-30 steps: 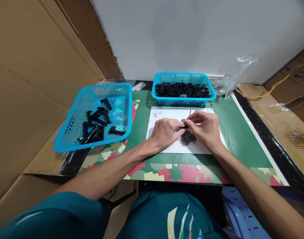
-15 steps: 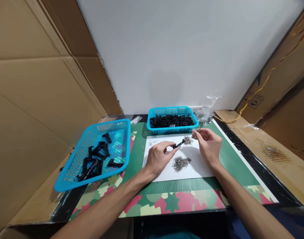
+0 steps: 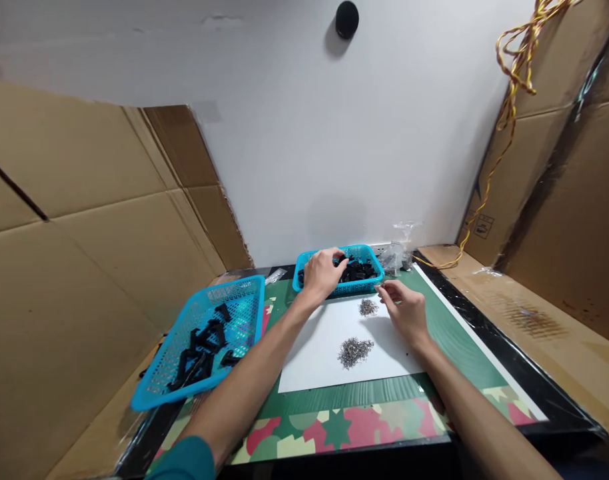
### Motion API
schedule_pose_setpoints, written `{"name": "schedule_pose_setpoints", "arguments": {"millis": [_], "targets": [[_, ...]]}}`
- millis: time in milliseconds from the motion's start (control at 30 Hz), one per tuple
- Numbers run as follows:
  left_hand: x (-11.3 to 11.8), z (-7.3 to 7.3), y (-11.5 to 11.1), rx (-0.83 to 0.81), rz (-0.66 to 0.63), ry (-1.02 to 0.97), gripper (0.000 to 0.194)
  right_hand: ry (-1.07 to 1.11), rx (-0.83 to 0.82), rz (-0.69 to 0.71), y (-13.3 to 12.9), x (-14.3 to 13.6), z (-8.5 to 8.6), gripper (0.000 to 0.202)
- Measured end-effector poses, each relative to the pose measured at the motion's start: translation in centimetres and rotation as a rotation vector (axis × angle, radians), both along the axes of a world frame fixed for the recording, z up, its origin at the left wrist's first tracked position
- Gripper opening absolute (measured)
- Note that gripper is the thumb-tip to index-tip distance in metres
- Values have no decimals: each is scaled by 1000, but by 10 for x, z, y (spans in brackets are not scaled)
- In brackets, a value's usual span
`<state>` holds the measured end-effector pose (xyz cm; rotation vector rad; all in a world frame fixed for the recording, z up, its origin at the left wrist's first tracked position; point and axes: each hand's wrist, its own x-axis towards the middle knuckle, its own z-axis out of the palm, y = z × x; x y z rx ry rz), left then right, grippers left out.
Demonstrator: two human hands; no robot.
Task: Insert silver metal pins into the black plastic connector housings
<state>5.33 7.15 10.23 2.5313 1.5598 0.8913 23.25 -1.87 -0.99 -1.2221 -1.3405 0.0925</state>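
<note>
Your left hand [image 3: 322,272] is over the small black parts [image 3: 358,269] in the far blue perforated basket [image 3: 357,288], can't tell if it's gripping one. Your right hand [image 3: 406,309] is beside the smaller silvery metal pile [image 3: 368,307], grip unclear too.

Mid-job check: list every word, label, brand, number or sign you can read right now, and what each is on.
No readable words, brands or numbers.
Right-hand cardboard: a framed, dark printed mark, too small and blurred to make out.
Left blue basket, far blue basket, white sheet: no lettering visible.
</note>
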Motion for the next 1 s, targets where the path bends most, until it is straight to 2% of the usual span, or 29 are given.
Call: {"name": "schedule_pose_setpoints", "arguments": {"millis": [133, 233, 333, 400, 500, 567, 667, 733, 833, 1000], "targets": [[36, 9, 40, -63, -72, 183, 14, -23, 3, -19, 2, 5, -1, 35], [54, 5, 55, -97, -145, 295, 30, -33, 4, -35, 5, 11, -1, 34], [64, -1, 61, -122, -224, 358, 37, -23, 4, -65, 6, 17, 0, 33], [66, -5, 63, -136, -266, 373, 34, -11, -2, -79, 4, 20, 1, 34], [63, -11, 60, -146, -310, 363, 25, 4, -19, -74, 1, 22, 2, 35], [55, -14, 55, -138, -324, 340, 28, -13, -19, -72, -2, 23, 1, 35], [29, -13, 43, -116, -318, 297, 38, -84, -22, -63, -4, 25, 0, 35], [1, -6, 34, -91, -283, 262, 38, -124, -31, -68, -6, 25, 0, 34], [-60, 10, 28, -49, -168, 222, 36, -156, -41, -72, -8, 24, 2, 33], [-176, 32, 25, -94, 187, 329, 32, -223, -36, -99, -13, 18, 5, 32]]}}
